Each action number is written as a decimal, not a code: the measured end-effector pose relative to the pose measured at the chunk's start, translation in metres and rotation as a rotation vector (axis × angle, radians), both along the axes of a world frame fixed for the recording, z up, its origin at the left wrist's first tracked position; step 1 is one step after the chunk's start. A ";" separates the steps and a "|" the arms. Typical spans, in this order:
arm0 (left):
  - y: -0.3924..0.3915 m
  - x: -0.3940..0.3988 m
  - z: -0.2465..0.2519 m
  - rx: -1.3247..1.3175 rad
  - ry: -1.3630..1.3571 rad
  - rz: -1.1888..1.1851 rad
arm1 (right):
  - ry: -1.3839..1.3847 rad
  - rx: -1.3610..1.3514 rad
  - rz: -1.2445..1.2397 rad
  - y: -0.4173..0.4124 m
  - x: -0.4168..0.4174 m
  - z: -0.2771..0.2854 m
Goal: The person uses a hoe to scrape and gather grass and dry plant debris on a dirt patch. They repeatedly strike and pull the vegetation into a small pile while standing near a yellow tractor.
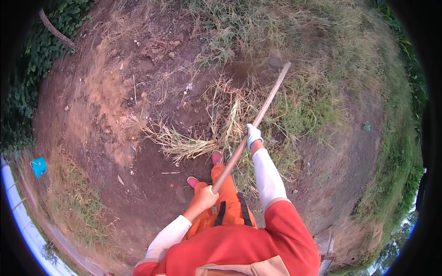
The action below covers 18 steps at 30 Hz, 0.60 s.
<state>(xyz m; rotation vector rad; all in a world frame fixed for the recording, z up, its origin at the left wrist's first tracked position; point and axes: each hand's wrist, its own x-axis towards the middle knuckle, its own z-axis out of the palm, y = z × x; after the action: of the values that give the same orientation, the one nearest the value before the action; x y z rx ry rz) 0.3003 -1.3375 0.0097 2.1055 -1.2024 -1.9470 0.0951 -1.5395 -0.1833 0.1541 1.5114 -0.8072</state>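
Both my hands grip a long wooden hoe handle (267, 101) that slants up and to the right. My bare left hand (204, 197) is closed around its near end, close to my thighs. Farther along the shaft, my right hand (253, 134), in a white glove, is wrapped around it. The blurred metal blade (275, 63) is at the far end, by the grass; whether it touches the ground I cannot tell. Beneath the shaft lies a pile of uprooted dry grass (234, 117). A pale grass clump (186, 145) lies in front of my shoes.
Tall grass (269, 27) grows ahead and along the right. Bare reddish soil (100, 103) with stones and twigs spreads left. A turquoise bag or container (38, 167) sits at the far left. A tree trunk (57, 30) leans out of leafy vines at upper left. My pink shoes (193, 181) stand on soil.
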 end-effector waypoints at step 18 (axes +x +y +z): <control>-0.043 -0.014 0.001 -0.044 -0.051 -0.024 | 0.048 -0.015 0.021 -0.054 -0.028 0.017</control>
<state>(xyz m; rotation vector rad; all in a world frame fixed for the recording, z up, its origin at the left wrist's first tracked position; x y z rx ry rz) 0.2860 -1.3805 0.0104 2.1413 -1.2729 -1.8698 0.0672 -1.5935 -0.1660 0.1088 1.5491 -0.8098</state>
